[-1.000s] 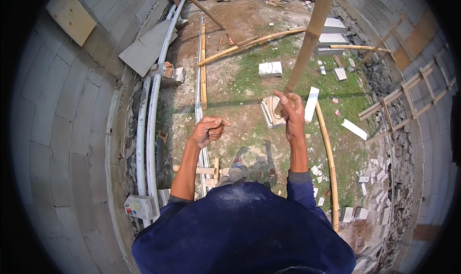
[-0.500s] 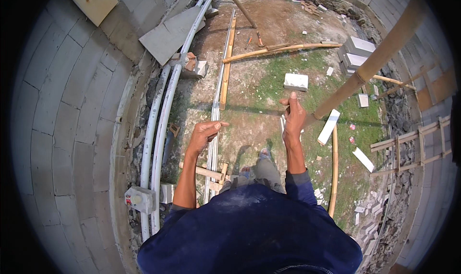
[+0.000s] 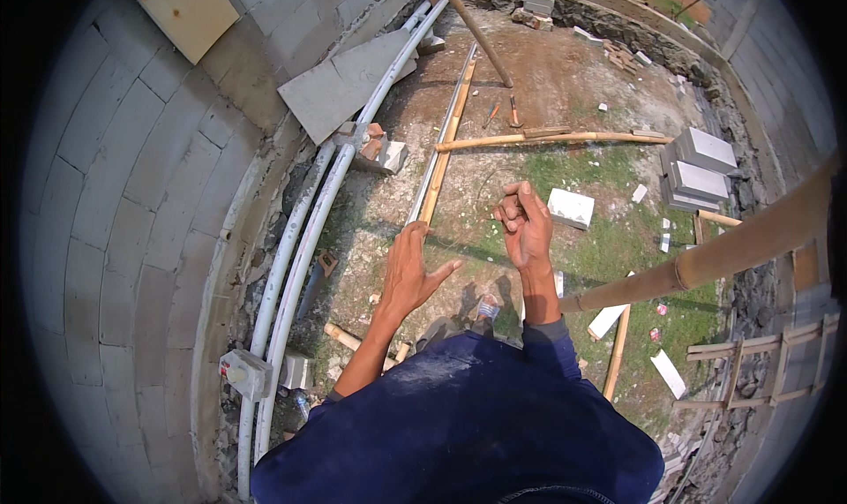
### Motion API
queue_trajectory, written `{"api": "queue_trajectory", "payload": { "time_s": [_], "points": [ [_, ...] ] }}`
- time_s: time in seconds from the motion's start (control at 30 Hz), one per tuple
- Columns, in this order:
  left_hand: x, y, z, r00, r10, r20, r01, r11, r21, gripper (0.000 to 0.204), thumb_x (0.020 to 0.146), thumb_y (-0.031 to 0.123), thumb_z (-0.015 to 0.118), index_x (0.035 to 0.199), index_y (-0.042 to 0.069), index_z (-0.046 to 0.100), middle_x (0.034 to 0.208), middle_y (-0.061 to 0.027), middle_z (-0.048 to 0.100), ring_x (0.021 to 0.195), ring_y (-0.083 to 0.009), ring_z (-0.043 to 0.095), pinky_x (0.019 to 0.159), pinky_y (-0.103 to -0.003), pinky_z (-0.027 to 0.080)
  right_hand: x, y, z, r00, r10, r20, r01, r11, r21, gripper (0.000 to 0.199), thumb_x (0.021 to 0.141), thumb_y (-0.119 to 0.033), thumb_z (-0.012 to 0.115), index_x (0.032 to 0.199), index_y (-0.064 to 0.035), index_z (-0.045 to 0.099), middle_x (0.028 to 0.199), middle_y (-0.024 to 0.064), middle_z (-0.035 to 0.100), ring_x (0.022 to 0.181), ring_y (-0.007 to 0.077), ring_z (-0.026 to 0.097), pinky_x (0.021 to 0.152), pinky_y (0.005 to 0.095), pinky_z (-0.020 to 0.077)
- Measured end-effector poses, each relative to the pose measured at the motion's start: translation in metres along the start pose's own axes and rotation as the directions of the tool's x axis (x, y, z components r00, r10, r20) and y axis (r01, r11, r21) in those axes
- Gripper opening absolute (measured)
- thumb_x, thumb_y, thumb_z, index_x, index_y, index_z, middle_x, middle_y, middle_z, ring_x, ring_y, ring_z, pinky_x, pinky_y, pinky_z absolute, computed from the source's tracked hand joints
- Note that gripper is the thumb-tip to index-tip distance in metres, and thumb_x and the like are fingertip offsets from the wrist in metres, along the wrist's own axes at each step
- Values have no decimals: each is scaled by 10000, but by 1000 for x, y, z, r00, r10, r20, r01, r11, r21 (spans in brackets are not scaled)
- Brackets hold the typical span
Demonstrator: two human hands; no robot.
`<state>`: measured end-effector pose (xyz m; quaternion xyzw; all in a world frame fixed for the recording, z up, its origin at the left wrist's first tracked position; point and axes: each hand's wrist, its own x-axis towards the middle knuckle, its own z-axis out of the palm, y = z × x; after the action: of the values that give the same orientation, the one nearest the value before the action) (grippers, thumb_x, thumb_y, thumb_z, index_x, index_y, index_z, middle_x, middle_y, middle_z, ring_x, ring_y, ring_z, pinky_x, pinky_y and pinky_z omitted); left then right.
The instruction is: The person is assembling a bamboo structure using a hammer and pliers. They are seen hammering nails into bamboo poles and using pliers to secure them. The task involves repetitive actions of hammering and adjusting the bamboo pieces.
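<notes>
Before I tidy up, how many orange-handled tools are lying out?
2. Both lie beyond the right hand and the crosswise bamboo pole: the left tool, and the right tool close beside it. Others may be hidden.

Pipes (image 3: 305,257) along left wall (image 3: 141,186), lone block (image 3: 572,207) before crosswise bamboo pole (image 3: 494,140), ladder (image 3: 734,373) apparently against right wall (image 3: 794,451)

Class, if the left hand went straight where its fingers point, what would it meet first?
Likely the pale strip and yellow pole lying side by side, though depth is unclear; the left hand may pass above.
</notes>
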<state>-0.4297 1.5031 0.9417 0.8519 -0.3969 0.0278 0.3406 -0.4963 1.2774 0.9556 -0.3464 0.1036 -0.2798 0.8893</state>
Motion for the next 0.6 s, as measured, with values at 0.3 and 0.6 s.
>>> {"api": "queue_trajectory", "payload": {
  "time_s": [0.3, 0.6],
  "points": [
    [85, 26, 29, 995, 18, -95, -39, 974, -225, 221, 1000, 197, 732, 1105, 14, 796, 1155, -170, 768, 1073, -342, 726, 934, -430, 563, 58, -58, -36, 925, 290, 245, -138, 859, -494, 391, 1147, -378, 519, 980, -38, 615, 657, -35, 441, 581, 70, 381, 617, 280, 382],
    [129, 19, 13, 998, 26, -55, -43, 938, -344, 174, 989, 161, 745, 1058, 30, 834, 916, -129, 799, 891, -237, 728, 845, -381, 555, 76, -76, -45, 945, 213, 249, -186, 974, -128, 402, 1160, -332, 473, 1067, 10, 662, 698, 44, 595, 499, 68, 373, 579, 263, 374]
  ]
}}
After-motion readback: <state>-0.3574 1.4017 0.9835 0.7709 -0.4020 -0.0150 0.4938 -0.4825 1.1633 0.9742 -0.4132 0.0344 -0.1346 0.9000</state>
